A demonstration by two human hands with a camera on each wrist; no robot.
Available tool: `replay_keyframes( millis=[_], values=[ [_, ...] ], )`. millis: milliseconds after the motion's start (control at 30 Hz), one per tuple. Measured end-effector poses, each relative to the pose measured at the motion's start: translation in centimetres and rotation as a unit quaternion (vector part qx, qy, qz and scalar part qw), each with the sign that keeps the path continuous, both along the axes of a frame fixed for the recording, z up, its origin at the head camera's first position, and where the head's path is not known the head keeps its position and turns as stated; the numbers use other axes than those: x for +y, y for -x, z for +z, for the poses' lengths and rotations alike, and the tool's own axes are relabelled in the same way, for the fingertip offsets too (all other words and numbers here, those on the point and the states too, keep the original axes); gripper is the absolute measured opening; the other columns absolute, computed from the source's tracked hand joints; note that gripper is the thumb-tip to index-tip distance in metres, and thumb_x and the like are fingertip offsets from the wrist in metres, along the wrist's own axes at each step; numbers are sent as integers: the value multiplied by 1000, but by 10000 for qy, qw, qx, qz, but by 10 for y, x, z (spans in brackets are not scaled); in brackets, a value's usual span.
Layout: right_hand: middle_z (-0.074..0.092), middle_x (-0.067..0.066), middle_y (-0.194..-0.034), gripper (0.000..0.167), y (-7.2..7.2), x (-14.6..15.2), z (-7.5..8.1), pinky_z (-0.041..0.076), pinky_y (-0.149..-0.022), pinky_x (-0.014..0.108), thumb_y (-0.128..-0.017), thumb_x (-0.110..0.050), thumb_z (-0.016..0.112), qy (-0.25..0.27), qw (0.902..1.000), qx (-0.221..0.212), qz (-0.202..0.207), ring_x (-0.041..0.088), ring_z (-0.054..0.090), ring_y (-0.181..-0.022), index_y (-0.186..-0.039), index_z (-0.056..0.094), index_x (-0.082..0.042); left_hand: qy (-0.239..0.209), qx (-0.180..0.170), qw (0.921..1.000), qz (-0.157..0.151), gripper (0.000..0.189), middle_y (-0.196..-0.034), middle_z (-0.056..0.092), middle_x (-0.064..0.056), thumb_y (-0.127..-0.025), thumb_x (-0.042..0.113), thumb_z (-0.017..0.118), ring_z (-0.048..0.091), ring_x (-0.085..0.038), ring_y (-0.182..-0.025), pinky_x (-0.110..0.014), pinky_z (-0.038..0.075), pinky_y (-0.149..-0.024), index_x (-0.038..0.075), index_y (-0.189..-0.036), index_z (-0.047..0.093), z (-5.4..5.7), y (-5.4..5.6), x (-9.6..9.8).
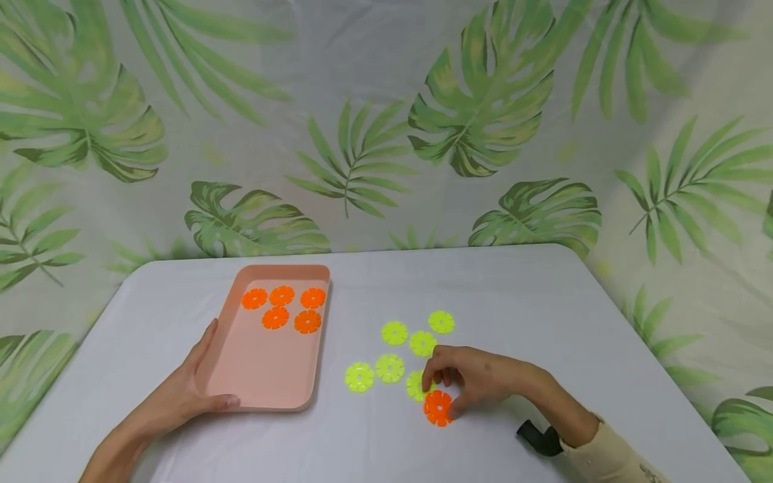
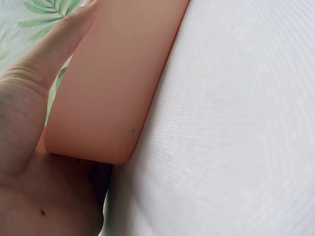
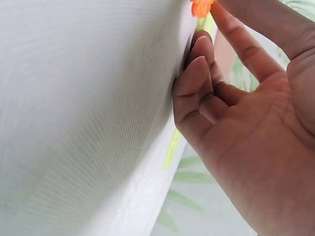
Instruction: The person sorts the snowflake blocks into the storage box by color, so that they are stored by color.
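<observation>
My left hand (image 1: 175, 396) grips the near left corner of a pink tray (image 1: 260, 376), thumb along the front side and fingers along the left side. In the left wrist view the tray's wall (image 2: 113, 83) stands against that hand. Several orange notched plastic discs (image 1: 276, 317) lie in the tray's far part. Right of the tray, my right hand (image 1: 483, 376) pinches another orange notched disc (image 1: 437, 406) between thumb and index finger. That disc also shows at the fingertips in the right wrist view. Its other fingers are curled against the tabletop.
Several yellow-green notched discs (image 1: 390, 368) are spread on the white table (image 1: 374, 443) between the tray and the right hand, one partly beneath the index finger. A black strap-like object (image 1: 539, 439) sits by the right wrist. Leaf-patterned cloth (image 1: 362, 87) hangs behind the table.
</observation>
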State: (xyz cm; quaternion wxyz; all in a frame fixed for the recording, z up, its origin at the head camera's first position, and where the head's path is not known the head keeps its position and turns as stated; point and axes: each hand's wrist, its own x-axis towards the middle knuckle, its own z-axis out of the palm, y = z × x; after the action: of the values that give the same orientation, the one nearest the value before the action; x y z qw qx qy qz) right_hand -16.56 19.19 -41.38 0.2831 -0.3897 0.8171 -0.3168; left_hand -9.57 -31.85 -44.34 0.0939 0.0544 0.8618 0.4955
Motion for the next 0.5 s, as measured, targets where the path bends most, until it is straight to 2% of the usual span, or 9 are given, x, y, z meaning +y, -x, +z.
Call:
replay_keyframes(
  millis=[267,500],
  values=[
    [60,0,-104,35,2,-1,3,48,-82,21,-83,-21,89,-74,9999,-1,-89,10,53,-92,-111,69,-22,-86,10,10000,-5,129,-176,-8,-18,-82,15,86,6,-51,-152,-77,8,-114,43,-166,-8,0,0,0],
    [60,1,-94,35,3,-4,4,47,-76,20,-80,-13,90,-150,9996,-119,-224,10,54,-86,-102,63,-16,-207,39,9998,-14,130,-176,-8,-17,-81,14,86,4,-50,-152,-76,4,-115,40,-167,-7,0,1,0]
  ],
)
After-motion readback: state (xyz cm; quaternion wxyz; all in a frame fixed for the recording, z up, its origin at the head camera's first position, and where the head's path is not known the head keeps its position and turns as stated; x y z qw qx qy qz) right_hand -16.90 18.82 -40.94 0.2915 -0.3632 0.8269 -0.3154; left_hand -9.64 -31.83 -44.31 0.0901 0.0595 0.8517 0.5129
